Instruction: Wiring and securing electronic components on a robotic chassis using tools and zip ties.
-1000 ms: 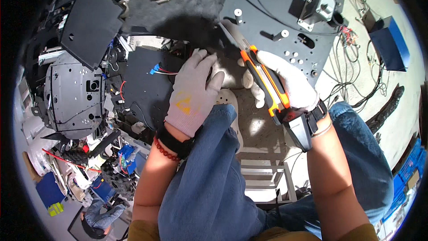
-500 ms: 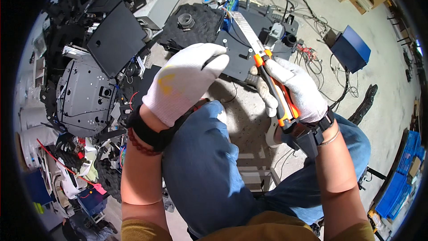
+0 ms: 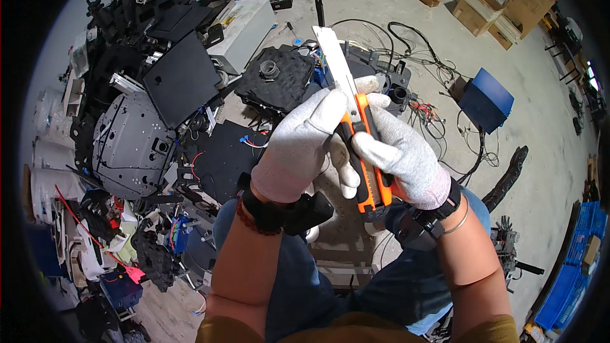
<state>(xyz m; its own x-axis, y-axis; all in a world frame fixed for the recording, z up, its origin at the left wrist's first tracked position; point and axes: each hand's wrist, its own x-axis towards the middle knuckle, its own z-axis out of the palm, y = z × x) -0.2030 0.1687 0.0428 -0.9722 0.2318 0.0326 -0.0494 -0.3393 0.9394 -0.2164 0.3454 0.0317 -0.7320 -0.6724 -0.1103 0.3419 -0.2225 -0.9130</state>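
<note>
A utility knife (image 3: 373,178) with an orange and black handle and a long bare metal blade (image 3: 337,60) is held up before me, blade pointing away and slightly left. My right hand (image 3: 406,159), in a white knit glove, wraps the handle with its thumb lying along the front. On my left hand (image 3: 302,130) is a matching glove; it closes at the blade's base where the metal meets the handle, the thumb side in front and fingertips showing behind. Some fingers of both hands are hidden by the knife.
Beyond the knife lie a dark foam block (image 3: 279,79) with a ring on it and a dark base with wires. A blue box (image 3: 486,100) stands on the right. Machine parts and a black panel (image 3: 181,79) are piled at left. Cardboard boxes (image 3: 483,13) sit far right.
My left hand has moved right and closed on the knife near the blade's base. The right hand and knife have come nearer and left, and the view has shifted.
</note>
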